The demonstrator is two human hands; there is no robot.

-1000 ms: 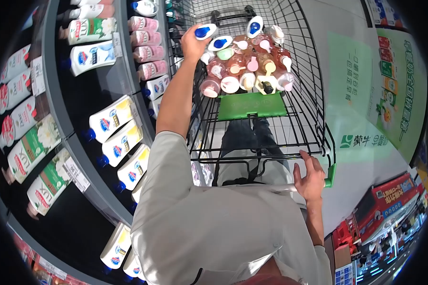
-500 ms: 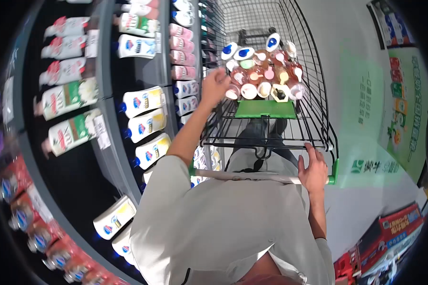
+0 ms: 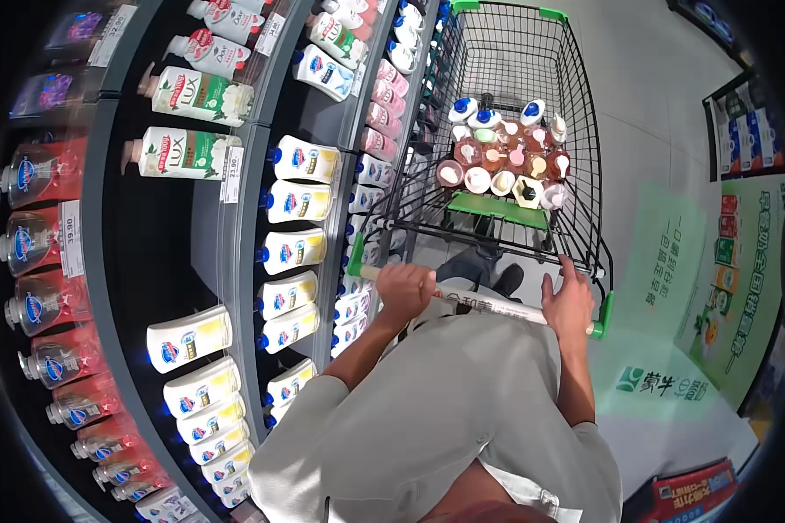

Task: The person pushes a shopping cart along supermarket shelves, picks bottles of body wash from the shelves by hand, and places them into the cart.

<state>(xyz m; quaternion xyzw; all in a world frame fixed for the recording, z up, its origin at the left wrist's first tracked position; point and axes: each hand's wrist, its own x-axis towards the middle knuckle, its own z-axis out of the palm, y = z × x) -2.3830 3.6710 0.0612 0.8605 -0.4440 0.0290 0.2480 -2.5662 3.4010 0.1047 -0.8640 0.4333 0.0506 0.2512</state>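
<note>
My left hand (image 3: pixel 407 292) is closed around the left part of the shopping cart's handle (image 3: pixel 488 304). My right hand (image 3: pixel 569 301) rests its palm on the handle's right end, with thumb apart and fingers stretched forward toward the basket's wire rim. Ahead of both hands is the black wire shopping cart (image 3: pixel 595 174) with green trim. Several pump bottles (image 3: pixel 494 157) stand grouped inside it, some with blue-and-white tops, others reddish with pale pumps. A green flap (image 3: pixel 499 212) lies between them and the handle.
Shelves on the left hold white body-wash bottles (image 3: pixel 298 202), LUX pump bottles (image 3: pixel 202 94) and red-and-clear pump bottles (image 3: pixel 39 240). The cart runs close beside them. At right are a green advertising panel (image 3: pixel 741 270) and a red box (image 3: pixel 693 495). Pale floor (image 3: pixel 619 96) shows beside the cart.
My left hand has come back from beside the bottles in the cart and taken hold of the handle. The view has turned, and more of the left shelves shows. My right hand stays on the handle.
</note>
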